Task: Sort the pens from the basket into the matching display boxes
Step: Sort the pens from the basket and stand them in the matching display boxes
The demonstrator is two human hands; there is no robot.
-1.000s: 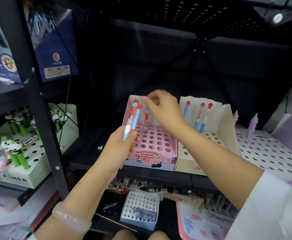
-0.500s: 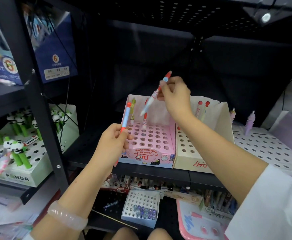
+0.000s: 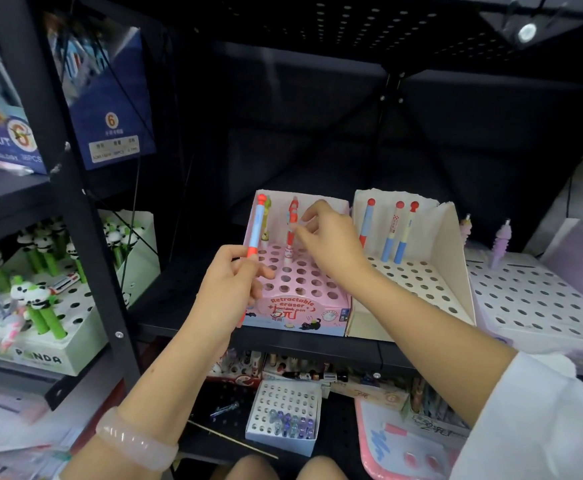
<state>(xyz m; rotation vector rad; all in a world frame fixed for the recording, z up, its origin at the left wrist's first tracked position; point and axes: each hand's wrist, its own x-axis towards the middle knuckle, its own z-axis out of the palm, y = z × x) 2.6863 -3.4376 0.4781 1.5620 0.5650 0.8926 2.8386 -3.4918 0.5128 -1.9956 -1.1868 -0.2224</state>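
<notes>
The black shelf (image 3: pixel 283 337) carries everything here; on it sits the pink display box (image 3: pixel 297 296) with its grid of holes, and just beside it on the right the cream display box (image 3: pixel 418 285), three red-capped pens upright in its back row; the basket itself is nowhere in view; now down to the hands; the right hand (image 3: pixel 331 240) reaches over the pink box's back row, fingertips pinching a red pen (image 3: pixel 291 230) that stands near upright, its lower end at a hole, cap up; whether it is fully seated I cannot tell; a yellowish pen (image 3: pixel 266 220) stands in the back left corner just beside it; the left hand (image 3: pixel 231 292) hovers at the pink box's front left corner, fingers clamped round the lower end of a blue pen (image 3: pixel 256 226), red cap on top, long axis close to vertical and tipped a touch toward the box; here is what the next move turns on, by my reading; the free holes lie just to the right of and beyond that blue pen, and the left hand is already the nearer one; a short carry and a straight drop along the pen's axis should do it.
</notes>
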